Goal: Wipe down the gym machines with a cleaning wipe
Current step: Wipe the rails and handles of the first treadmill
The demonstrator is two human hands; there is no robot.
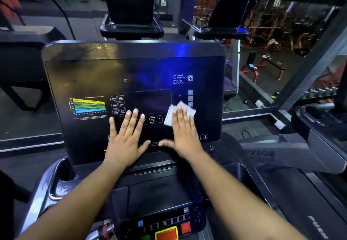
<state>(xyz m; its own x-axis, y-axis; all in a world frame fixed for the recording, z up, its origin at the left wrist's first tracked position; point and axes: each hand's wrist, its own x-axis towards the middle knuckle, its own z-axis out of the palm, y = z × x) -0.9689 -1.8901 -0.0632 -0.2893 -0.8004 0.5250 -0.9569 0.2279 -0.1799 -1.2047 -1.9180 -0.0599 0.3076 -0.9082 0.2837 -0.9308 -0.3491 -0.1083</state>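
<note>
The white cleaning wipe [179, 115] lies flat on the treadmill console [131, 82], right of the OK button [152, 120], pressed under the right hand [183, 127] with fingers straight; that grip pinches nothing. The left hand [125, 136] rests flat nearby, empty. Pressing could trigger buttons, or the unpinched wipe could slip free.

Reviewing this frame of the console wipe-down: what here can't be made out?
Head view only:
- Cleaning wipe: its lower part lies under the right hand, so its full outline is hidden.
- Console buttons beneath the left hand: covered.
- Small print under the heart-rate chart: too small to read.
- Lower keypad: cut off by the bottom edge.
- Right forearm: motion-blurred.
</note>
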